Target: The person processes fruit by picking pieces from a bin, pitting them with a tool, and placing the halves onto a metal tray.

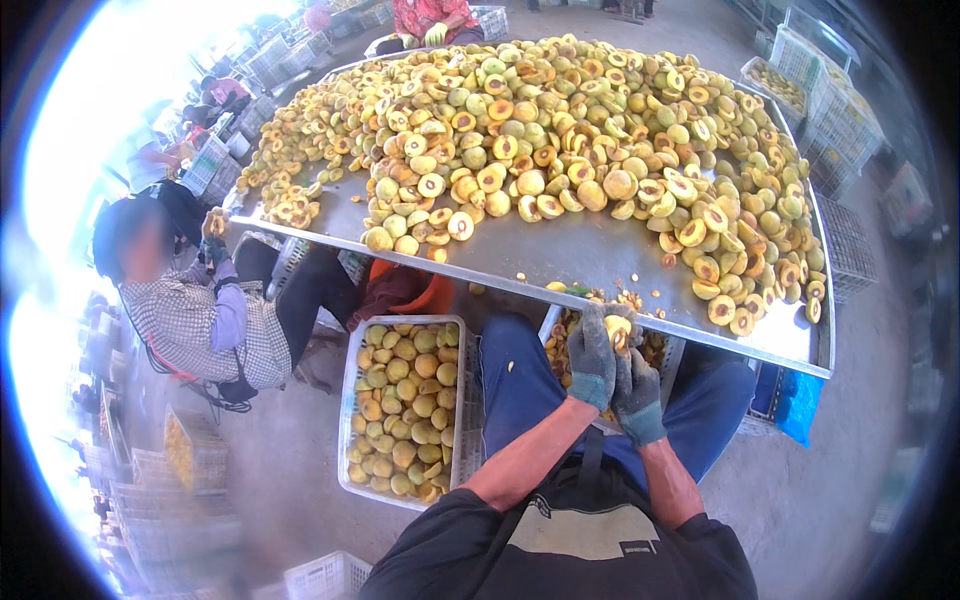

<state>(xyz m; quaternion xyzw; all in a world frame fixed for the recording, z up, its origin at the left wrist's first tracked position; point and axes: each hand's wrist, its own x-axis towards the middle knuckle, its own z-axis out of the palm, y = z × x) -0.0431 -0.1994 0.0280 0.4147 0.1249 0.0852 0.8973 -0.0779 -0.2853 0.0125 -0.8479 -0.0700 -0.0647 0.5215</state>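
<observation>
Both my hands wear grey knit gloves with teal cuffs and meet just over the steel table's near edge. My left hand (592, 351) grips a halved yellow stone fruit (618, 330), cut face towards me. My right hand (637, 391) is curled against the lower side of that half; whether it also holds a tool is hidden. Below my hands, between my knees, a white crate (550, 324) holds fruit pieces, partly covered by my arms. On the steel table (570, 251) lies a large heap of halved stone fruit (525, 135), with small scraps and pits (628, 298) near the edge.
A white plastic crate (459, 420) of fruit halves stands left of my legs. A seated co-worker (217, 322) at the left holds a fruit piece, beside an orange-red tub (431, 294). Another person (435, 19) sits across the table. Stacked crates (840, 112) stand right.
</observation>
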